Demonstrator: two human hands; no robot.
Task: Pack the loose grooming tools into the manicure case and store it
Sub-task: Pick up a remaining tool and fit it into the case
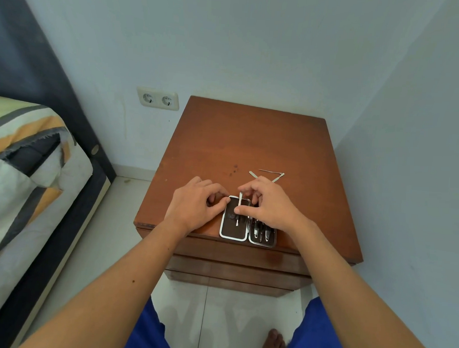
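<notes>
The manicure case (233,234) lies open and flat near the front edge of the wooden nightstand (251,137), silver-rimmed with a dark lining. Its right half holds several metal tools (261,232) in loops. My right hand (266,202) pinches a thin metal tool (238,209) that stands lengthwise over the left half of the case. My left hand (197,206) rests on the nightstand top with its fingertips on the case's upper left corner. Loose thin tools (272,176) lie crossed on the wood just behind my right hand, partly hidden by it.
The nightstand stands in a wall corner, with drawer fronts (234,270) below its top. A bed (24,163) with a striped cover is to the left. A double wall socket (158,98) sits left of the nightstand. My foot (272,345) is on the tiled floor.
</notes>
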